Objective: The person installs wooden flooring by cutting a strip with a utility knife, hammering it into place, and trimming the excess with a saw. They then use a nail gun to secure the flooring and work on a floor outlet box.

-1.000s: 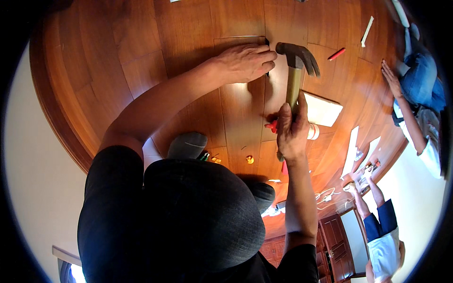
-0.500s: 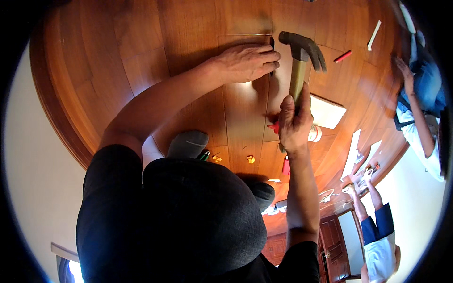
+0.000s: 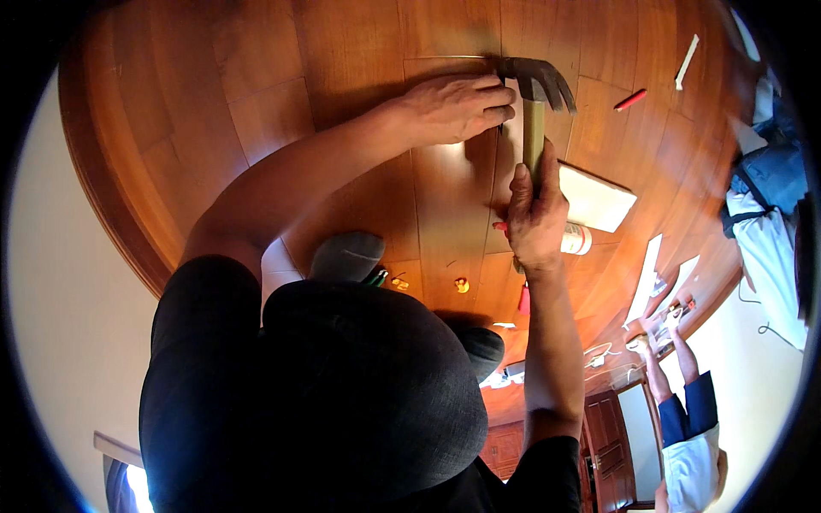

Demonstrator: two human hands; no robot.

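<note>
My right hand [image 3: 539, 224] gripped a claw hammer [image 3: 533, 128], its head just past the fingertips of my left hand [image 3: 451, 109] above the wooden floor [image 3: 355, 47].
My left fingers bent down narrowly beside a thin dark strip [image 3: 501, 129]; whether they pinched it, I could not tell. Right of the hammer lay a pale board [image 3: 599, 198], a white container [image 3: 576, 239] nearer me and a red stick [image 3: 631, 100] farther off; at the near right, a person in dark shorts [image 3: 689, 410] worked.
</note>
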